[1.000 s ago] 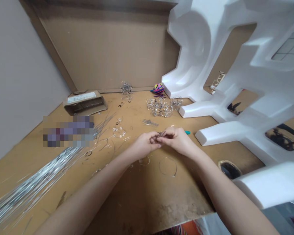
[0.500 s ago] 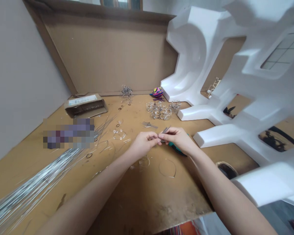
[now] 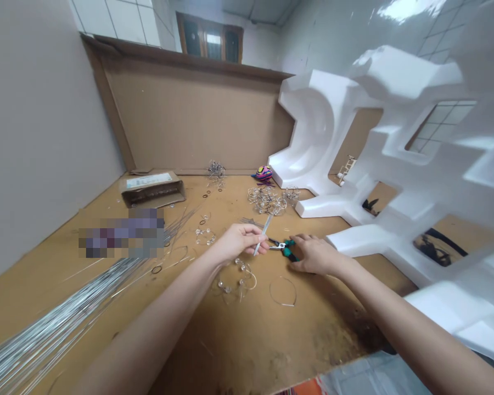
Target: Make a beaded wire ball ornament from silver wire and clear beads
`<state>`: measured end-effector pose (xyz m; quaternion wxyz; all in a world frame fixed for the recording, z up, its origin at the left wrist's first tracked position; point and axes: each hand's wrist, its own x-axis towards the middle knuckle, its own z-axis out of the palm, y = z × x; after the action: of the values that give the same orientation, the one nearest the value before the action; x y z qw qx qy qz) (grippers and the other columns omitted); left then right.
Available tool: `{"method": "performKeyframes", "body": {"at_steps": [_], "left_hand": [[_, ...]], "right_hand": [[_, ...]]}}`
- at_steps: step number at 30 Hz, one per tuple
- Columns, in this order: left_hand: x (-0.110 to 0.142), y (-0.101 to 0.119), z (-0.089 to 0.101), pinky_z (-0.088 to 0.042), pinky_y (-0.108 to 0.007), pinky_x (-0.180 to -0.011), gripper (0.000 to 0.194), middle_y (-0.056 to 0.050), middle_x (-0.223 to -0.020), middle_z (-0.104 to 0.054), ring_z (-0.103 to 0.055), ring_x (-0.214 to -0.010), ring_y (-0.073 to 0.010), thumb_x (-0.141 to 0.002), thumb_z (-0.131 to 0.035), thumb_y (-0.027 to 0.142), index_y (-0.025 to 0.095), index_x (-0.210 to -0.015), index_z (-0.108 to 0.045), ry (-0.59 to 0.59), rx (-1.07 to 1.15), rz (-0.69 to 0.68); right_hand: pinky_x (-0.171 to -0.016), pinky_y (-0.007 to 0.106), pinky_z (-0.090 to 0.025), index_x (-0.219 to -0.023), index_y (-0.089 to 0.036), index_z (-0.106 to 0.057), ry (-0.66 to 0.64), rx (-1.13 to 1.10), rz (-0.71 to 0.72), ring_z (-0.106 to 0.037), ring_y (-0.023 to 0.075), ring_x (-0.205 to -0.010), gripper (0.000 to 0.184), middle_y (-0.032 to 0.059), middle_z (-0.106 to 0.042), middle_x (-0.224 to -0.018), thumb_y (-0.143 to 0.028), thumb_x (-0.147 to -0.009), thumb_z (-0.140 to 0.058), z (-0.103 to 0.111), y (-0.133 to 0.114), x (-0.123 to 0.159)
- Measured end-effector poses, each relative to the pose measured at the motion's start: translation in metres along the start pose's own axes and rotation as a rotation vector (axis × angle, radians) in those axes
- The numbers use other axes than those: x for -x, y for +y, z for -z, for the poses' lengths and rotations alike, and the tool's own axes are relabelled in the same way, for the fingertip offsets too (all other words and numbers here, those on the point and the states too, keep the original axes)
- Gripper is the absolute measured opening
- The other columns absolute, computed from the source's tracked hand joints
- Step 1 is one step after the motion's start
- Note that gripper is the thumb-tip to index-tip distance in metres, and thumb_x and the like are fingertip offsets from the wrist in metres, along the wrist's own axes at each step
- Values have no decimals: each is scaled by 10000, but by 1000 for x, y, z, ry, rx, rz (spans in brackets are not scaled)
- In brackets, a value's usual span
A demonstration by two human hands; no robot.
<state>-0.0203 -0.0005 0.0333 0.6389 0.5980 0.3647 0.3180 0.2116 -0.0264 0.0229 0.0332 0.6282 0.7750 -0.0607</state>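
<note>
My left hand (image 3: 247, 241) pinches a thin bundle of short silvery wires (image 3: 267, 222) between thumb and fingers, above the table. Just to its right lie pliers (image 3: 287, 251) with green and black handles, jaws pointing left. My right hand (image 3: 315, 254) is at those handles, its thumb and fingers apart on either side; a firm grip does not show. A ring of wire with clear beads (image 3: 241, 282) lies below my left hand. To the right of that is a plain wire loop (image 3: 283, 291). More short wires (image 3: 247, 221) lie partly hidden behind my left hand.
Long metal wires (image 3: 78, 307) stretch across the left side. A small cardboard box (image 3: 154, 192) stands at the back left. Beaded wire rings (image 3: 267, 200) are heaped near the back. White foam packing (image 3: 313, 137) rises along the right; a cardboard wall (image 3: 197, 115) closes the back.
My right hand has let go of the wires and moved right and down to the pliers. My left hand now holds the bundle alone, and the view has tilted upward.
</note>
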Motion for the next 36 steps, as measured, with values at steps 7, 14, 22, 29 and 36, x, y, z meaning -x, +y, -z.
{"method": "performKeyframes", "body": {"at_steps": [7,14,22,29,36], "left_hand": [[6,5,4,-466,-213,-604,254,-41,-750,-684,-639,-641,-105,-671,-706,336,130,-793,-622,-103,117,-36],[4,1,9,-462,-190,-576,225,-29,-730,-671,-641,-633,-98,-690,-695,320,130,-782,-618,-108,108,-62],[-3,-3,24,-486,-219,-610,185,-30,-702,-675,-633,-630,-102,-698,-682,289,136,-780,-620,-12,101,-47],[-6,-7,24,-471,-213,-585,148,-24,-712,-670,-629,-629,-96,-708,-665,273,146,-766,-615,-5,33,-9],[-3,-7,20,-443,-199,-542,175,-29,-706,-674,-626,-619,-95,-714,-663,307,148,-780,-627,-53,-31,12]], "right_hand": [[-800,432,-388,-1311,-190,-390,-51,167,64,-488,368,-1046,824,178,-494,-1218,-386,-548,-632,-1,-8,-4],[-746,417,-385,-1009,-117,-560,69,101,30,-557,340,-906,346,201,-589,-954,-226,-689,-488,1,-2,-12],[-733,278,-451,-1159,-142,-469,-193,-656,217,-570,194,-916,525,81,-601,-1050,-175,-635,-471,36,9,-7],[-751,304,-450,-1126,-150,-523,-201,-786,215,-561,203,-912,509,75,-610,-1001,-166,-617,-512,40,2,-7],[-736,296,-460,-1142,-151,-521,-285,-900,178,-577,197,-902,497,68,-628,-989,-173,-646,-541,46,-8,-9]]}}
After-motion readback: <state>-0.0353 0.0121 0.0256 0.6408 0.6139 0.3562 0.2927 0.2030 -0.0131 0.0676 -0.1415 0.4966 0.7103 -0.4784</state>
